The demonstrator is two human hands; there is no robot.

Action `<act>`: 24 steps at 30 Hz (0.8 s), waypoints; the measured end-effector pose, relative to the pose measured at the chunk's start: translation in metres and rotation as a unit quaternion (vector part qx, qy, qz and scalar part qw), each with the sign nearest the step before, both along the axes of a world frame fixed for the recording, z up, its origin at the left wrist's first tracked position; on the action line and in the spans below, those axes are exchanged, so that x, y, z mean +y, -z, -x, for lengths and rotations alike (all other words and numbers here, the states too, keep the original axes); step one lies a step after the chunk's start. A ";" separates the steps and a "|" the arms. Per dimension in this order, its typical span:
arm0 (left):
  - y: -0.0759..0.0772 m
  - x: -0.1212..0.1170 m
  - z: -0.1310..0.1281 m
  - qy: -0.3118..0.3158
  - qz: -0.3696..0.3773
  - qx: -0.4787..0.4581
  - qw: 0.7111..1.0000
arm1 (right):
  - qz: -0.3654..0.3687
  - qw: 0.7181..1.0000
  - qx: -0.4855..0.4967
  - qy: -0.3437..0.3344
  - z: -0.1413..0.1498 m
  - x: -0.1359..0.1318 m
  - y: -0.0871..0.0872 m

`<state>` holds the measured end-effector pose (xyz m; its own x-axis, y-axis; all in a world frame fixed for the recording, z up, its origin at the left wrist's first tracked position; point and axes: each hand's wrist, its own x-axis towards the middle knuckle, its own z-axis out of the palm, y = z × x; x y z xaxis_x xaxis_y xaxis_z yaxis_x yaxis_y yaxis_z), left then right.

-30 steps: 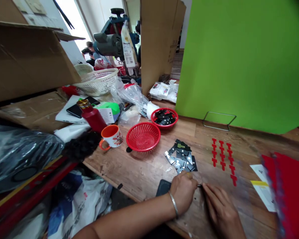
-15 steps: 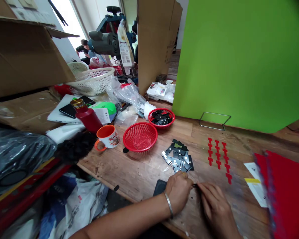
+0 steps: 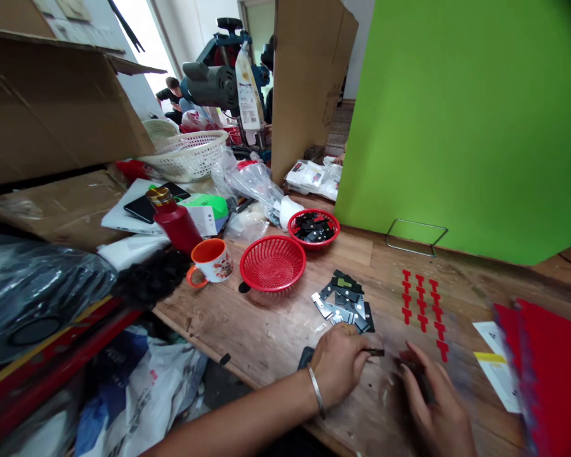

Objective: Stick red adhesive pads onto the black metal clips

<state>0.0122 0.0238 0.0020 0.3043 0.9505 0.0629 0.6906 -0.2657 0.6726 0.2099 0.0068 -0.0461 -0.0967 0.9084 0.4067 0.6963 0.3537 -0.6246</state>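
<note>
My left hand [image 3: 340,358], with a silver bangle at its wrist, pinches a small dark flat piece [image 3: 375,351] whose end sticks out to the right past the fingertips. My right hand [image 3: 438,400] is apart from it, thumb and index finger spread; the dark patch beneath them looks like shadow. Just beyond my left hand lies a heap of black and silver metal plates [image 3: 345,304]. Red T-shaped pieces [image 3: 422,304] stand in rows to the right of that heap. Partly hidden behind my left wrist is a dark flat object [image 3: 306,358].
A red basket [image 3: 272,263] stands left of the plates, with another red basket [image 3: 314,230] of black pieces behind it. An orange-and-white mug [image 3: 214,263] and a red bottle [image 3: 178,223] are further left. Red sheets [image 3: 559,374] lie at right. A green panel [image 3: 466,127] rises behind.
My right hand has moved away from the dark piece, to the right and nearer me, and its fingers have spread. My left hand still holds the piece, more of which now shows.
</note>
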 end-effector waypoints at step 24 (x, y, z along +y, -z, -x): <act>0.018 -0.019 -0.025 -0.063 0.144 -0.209 0.965 | 0.011 0.999 -0.040 0.028 -0.026 0.002 0.036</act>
<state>0.0373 0.0049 -0.0162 0.1899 0.9748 -0.1167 0.3569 0.0422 0.9332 0.2362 0.0090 -0.0823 -0.0775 0.9219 0.3796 0.7630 0.3000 -0.5726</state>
